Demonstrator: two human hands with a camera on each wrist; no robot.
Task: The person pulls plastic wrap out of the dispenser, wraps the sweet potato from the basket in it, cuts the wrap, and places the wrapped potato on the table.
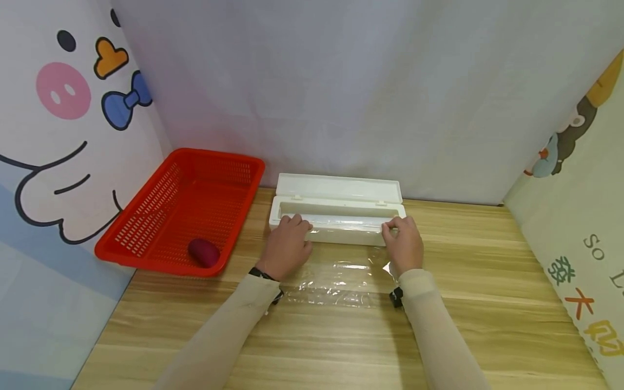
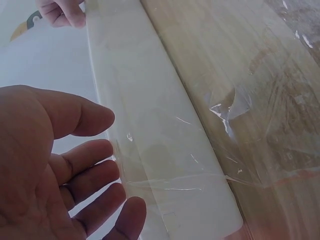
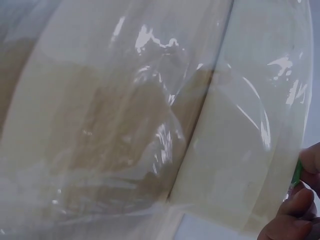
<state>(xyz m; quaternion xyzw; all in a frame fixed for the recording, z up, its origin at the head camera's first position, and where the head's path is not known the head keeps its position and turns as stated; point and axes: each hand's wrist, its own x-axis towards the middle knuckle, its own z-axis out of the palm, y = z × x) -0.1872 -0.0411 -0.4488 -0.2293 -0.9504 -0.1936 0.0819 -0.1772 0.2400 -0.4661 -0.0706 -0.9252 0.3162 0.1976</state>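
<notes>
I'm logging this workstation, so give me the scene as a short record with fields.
Cling-film box: white, lid raised behind
Clear film: running from the roll across the box front and over the wooden table
Left hand: at the box's left end, fingers loosely bent
Right hand: at its right end, pinching a small green piece
Red basket: perforated, left of the box
Basket contents: dark red oval item, near right corner

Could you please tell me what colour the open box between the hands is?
The box is white; the head view shows it best.
</notes>
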